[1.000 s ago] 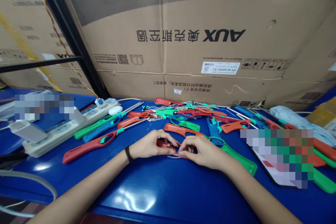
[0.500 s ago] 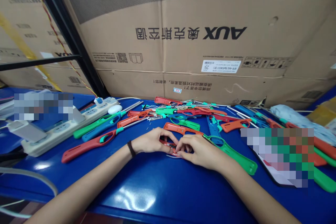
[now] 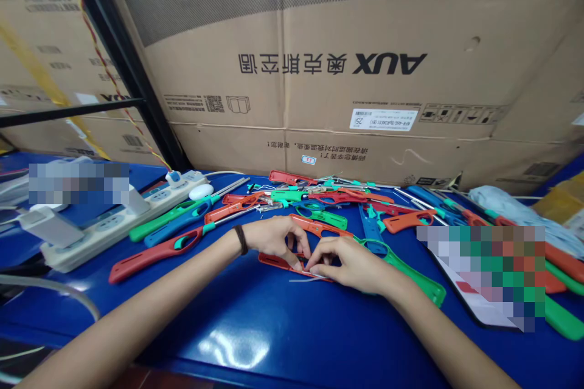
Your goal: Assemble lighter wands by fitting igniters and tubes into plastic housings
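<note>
My left hand (image 3: 272, 235) and my right hand (image 3: 347, 262) meet over a red lighter shell (image 3: 276, 261) lying flat on the blue table (image 3: 255, 322). The fingertips of both hands pinch at the shell's inner part, where a thin white wire (image 3: 303, 279) trails out. A black band circles my left wrist. Just behind my hands lie an orange lighter shell (image 3: 319, 227) and a green lighter shell (image 3: 410, 270) that passes under my right hand.
Several red, green, blue and orange long lighters (image 3: 319, 197) are heaped at the back. A white power strip (image 3: 123, 219) lies left. Large cardboard boxes (image 3: 319, 61) wall off the rear. A light cloth (image 3: 511, 206) sits right.
My left hand has shifted up and right, uncovering the left end of the red shell. My right hand stayed at the shell's right end.
</note>
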Tool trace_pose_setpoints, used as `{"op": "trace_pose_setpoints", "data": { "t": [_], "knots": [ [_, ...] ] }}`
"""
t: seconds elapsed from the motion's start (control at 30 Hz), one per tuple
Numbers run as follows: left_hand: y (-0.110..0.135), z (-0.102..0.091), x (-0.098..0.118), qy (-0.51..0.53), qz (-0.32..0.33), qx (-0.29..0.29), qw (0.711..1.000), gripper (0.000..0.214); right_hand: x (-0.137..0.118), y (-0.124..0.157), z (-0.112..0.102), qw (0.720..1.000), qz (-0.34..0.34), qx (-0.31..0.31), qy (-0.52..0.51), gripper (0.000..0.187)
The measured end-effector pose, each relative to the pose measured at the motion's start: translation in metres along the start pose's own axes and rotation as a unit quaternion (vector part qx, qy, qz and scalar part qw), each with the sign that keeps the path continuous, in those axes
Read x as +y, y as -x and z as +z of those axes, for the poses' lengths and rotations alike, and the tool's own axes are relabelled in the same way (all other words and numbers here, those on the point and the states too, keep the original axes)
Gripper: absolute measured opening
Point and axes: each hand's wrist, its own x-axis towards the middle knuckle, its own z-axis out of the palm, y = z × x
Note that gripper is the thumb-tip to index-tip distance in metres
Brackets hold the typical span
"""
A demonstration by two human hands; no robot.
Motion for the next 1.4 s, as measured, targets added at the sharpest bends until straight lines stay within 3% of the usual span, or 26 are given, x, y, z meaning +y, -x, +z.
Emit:
{"op": "trace_pose_setpoints", "data": {
  "t": [0.27,0.9,1.17,1.4],
  "knots": [
    [-0.003,0.000,0.002,-0.004,-0.028,-0.030,0.999,0.028,0.000,0.000,-0.001,1.000,0.026,-0.003,-0.017,0.015],
    [-0.006,-0.002,0.000,0.023,-0.045,-0.057,0.997,0.035,0.001,0.002,-0.004,0.999,0.012,-0.019,-0.046,0.015],
    [-0.007,-0.002,0.001,0.022,-0.053,-0.058,0.997,0.035,0.002,-0.002,-0.002,1.000,0.014,-0.007,0.012,0.017],
    [-0.006,0.001,0.001,0.013,-0.059,-0.049,0.997,0.035,-0.013,0.000,0.000,0.997,0.008,0.017,0.074,0.017]
  ]
}}
